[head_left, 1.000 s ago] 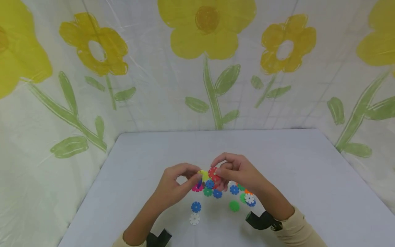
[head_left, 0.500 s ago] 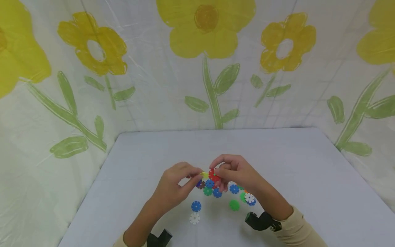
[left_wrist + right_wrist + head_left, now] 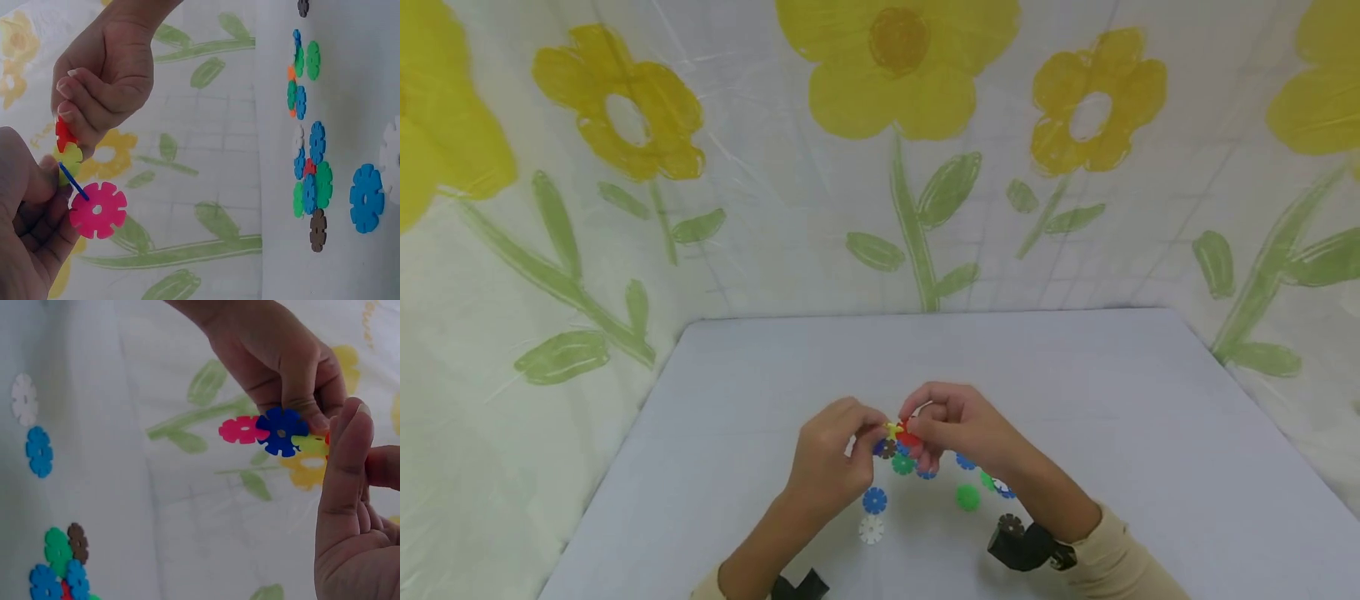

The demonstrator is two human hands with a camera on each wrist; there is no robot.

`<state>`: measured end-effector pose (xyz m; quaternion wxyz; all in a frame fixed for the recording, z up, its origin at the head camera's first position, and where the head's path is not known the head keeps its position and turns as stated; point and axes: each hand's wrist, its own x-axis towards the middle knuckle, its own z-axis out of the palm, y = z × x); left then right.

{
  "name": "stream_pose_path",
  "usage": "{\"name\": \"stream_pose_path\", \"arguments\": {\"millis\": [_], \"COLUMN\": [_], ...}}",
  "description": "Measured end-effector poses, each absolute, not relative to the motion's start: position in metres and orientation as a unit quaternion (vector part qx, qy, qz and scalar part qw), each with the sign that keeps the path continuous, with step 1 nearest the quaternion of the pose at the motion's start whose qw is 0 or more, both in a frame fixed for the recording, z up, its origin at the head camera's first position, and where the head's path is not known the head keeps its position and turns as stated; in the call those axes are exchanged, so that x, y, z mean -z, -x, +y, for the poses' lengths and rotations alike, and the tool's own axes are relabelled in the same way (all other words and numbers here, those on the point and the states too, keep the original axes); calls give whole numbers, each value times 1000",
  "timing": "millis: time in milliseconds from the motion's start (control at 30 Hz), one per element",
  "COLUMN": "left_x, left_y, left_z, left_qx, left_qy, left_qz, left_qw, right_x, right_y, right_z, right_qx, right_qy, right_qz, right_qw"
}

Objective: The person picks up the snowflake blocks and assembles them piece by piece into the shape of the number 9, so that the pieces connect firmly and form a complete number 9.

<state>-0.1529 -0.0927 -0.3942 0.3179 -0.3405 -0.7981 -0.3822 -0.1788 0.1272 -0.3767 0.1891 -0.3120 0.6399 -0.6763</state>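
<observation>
My left hand (image 3: pixel 831 450) pinches a small chain of notched interlocking plastic discs above the table, with thumb and fingertips at the yellow disc (image 3: pixel 70 161). Slotted onto that piece is a dark blue disc (image 3: pixel 282 432), seen edge-on in the left wrist view, which carries a pink disc (image 3: pixel 98 210). My right hand (image 3: pixel 962 429) pinches a red disc (image 3: pixel 908 433) between thumb and index finger, its other fingers curled in. The red disc's edge meets the yellow disc's edge; fingers partly cover this joint, so I cannot tell whether the slots are engaged.
On the white table (image 3: pixel 737 375), below the hands, lie several loose discs, among them a green disc (image 3: pixel 967 497), a blue disc (image 3: pixel 875 500), a white disc (image 3: pixel 871 529) and a brown disc (image 3: pixel 1011 523). A flower-printed curtain (image 3: pixel 775 250) hangs behind the table.
My right hand has shifted slightly left and down, bringing the red disc up to the yellow one. The yellow disc has turned from face-on to nearly edge-on in the head view.
</observation>
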Motion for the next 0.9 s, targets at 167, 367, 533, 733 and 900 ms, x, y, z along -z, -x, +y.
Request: {"name": "stream_pose_path", "arguments": {"millis": [167, 367, 533, 733, 900], "left_x": [392, 387, 388, 391, 390], "left_y": [161, 165, 166, 165, 165], "left_z": [-98, -108, -109, -107, -108], "left_qx": [427, 457, 478, 500, 503], "left_qy": [359, 316, 317, 295, 272], "left_qz": [-775, -813, -817, -813, -819], "left_qw": [296, 177, 63, 43, 54], "right_x": [379, 380, 383, 392, 408], "right_y": [186, 189, 188, 197, 213], "right_z": [128, 127, 123, 126, 129], "right_qx": [696, 705, 692, 668, 578], "right_qy": [305, 316, 337, 331, 313], "right_qz": [620, 603, 606, 646, 743], "right_qw": [195, 198, 199, 163, 124]}}
